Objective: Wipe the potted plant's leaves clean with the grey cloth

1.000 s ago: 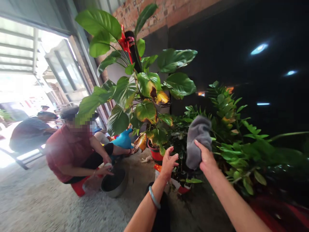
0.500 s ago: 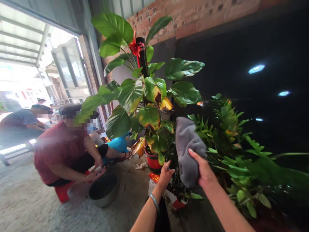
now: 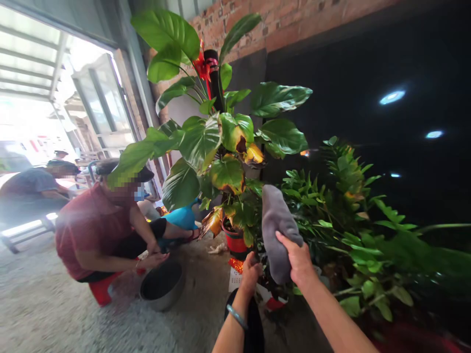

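My right hand (image 3: 300, 260) grips a folded grey cloth (image 3: 275, 223), thumb on top, and holds it up before the plants. Lower and to the left, my left hand (image 3: 252, 272) has its fingers curled in. Whether anything is inside them is hidden. A bangle circles that wrist. Just beyond stands a tall potted plant (image 3: 198, 142) with broad green leaves, some browned and yellow at the edges. Its red and black pot (image 3: 235, 242) sits behind my left hand. A red ribbon bow (image 3: 201, 63) is tied to the plant's dark pole.
To the left a person in a red shirt (image 3: 95, 225) sits on a red stool (image 3: 100, 292), hands over a dark basin (image 3: 162, 289). Leafy plants (image 3: 342, 196) crowd the right side, before a dark glossy panel (image 3: 368, 83). Another person (image 3: 33, 189) bends over farther back.
My right hand and the cloth have shifted slightly left, and the cloth looks narrower. My left hand's fingers have curled in more. The seated person's hands have moved a little.
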The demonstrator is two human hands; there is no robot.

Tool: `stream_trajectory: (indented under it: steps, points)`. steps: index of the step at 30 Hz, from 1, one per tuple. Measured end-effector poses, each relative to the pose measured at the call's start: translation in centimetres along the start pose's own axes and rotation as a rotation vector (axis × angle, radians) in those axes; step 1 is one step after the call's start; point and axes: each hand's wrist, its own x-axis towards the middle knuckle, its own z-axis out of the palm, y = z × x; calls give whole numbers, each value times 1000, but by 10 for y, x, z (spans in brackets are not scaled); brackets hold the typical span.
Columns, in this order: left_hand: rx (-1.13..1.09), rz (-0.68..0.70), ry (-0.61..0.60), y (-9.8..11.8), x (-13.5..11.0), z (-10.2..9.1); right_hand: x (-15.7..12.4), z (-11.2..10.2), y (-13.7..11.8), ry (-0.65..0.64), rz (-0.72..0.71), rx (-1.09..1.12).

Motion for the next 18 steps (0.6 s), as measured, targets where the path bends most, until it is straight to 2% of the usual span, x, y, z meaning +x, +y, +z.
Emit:
stream_trajectory:
  steps: [2, 4, 6, 10, 13, 16, 18]
  points:
    - [10, -44, 38, 3, 3, -2, 2, -15, 20, 63, 159, -20]
    - [-15, -82, 52, 7, 4, -3, -8, -34, 44, 48, 284, -24]
    - [-65, -65, 76, 10, 2, -5, -23, -49, 61, 24, 342, 4]
    - [-113, -19, 116, 9, -11, -8, -39, -58, 68, 30, 252, 7]
    - [-145, -100, -11, 8, -28, -9, -34, -59, 67, -3, 137, -92]
    - [-207, -161, -179, 9, -41, -8, -28, -61, 71, -147, -12, -193]
    - [-255, -152, -246, 7, -44, -6, -29, -60, 75, -252, -51, -202]
